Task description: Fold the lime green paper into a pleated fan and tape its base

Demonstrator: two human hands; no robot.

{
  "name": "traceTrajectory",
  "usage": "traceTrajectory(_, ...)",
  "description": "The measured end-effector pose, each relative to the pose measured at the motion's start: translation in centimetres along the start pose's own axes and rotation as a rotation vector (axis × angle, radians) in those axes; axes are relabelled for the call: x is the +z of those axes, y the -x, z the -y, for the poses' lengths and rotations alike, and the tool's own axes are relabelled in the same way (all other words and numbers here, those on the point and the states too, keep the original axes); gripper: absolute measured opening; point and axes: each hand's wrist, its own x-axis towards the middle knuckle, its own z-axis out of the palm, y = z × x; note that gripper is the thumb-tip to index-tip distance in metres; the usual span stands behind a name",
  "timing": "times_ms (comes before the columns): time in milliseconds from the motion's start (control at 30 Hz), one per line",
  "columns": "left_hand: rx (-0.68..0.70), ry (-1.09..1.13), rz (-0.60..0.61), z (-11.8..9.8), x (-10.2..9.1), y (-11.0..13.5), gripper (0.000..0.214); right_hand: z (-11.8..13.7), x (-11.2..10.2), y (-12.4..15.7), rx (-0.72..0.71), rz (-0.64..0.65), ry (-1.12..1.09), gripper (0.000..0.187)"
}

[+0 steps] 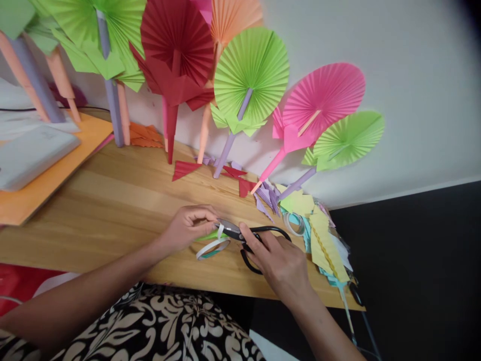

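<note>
My right hand (pixel 280 258) is closed round black-handled scissors (pixel 231 229), whose blades point left. At the blade tips, my left hand (pixel 190 228) pinches the end of a narrow strip of white tape (pixel 220 231). The strip hangs beside the blades, and a roll of tape (pixel 213 248) sits just under them. Whether the blades have closed on the strip I cannot tell. A piece of bright green paper (pixel 205 237) shows behind the roll, partly hidden by my left fingers and the scissors.
Pleated paper fans on rolled paper sticks lean along the wall, among them a green fan (pixel 251 75) and a pink fan (pixel 325 103). Paper scraps (pixel 296 201) and another tape roll (pixel 294 223) lie at right. A pale flat device (pixel 37 155) rests on orange sheets (pixel 86 135) at left.
</note>
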Motion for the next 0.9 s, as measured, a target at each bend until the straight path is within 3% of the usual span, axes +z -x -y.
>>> traceTrajectory(200,-0.024,-0.016,-0.016,0.1,0.0,0.0,0.009,0.0,0.8,0.1,-0.003,-0.011,0.003,0.037)
traceTrajectory(533,-0.204,-0.106,-0.016,1.4,0.0,-0.1,0.019,0.7,4.0,1.3,0.077,-0.005,-0.117,0.037)
traceTrajectory(633,-0.272,-0.101,-0.012,1.8,-0.2,-0.2,0.022,0.3,4.7,1.8,0.171,-0.03,-0.221,0.04)
traceTrajectory(733,-0.403,-0.122,-0.027,1.9,-0.2,-0.4,0.027,-1.3,5.6,2.7,0.363,0.01,-0.352,0.043)
traceTrajectory(833,-0.472,-0.154,-0.065,1.8,-0.2,-0.6,0.031,-3.5,6.6,4.5,0.568,0.144,-0.325,0.043)
traceTrajectory(900,-0.479,-0.161,-0.093,1.9,-0.1,-0.7,0.033,-4.5,7.1,5.8,0.626,0.269,-0.251,0.047)
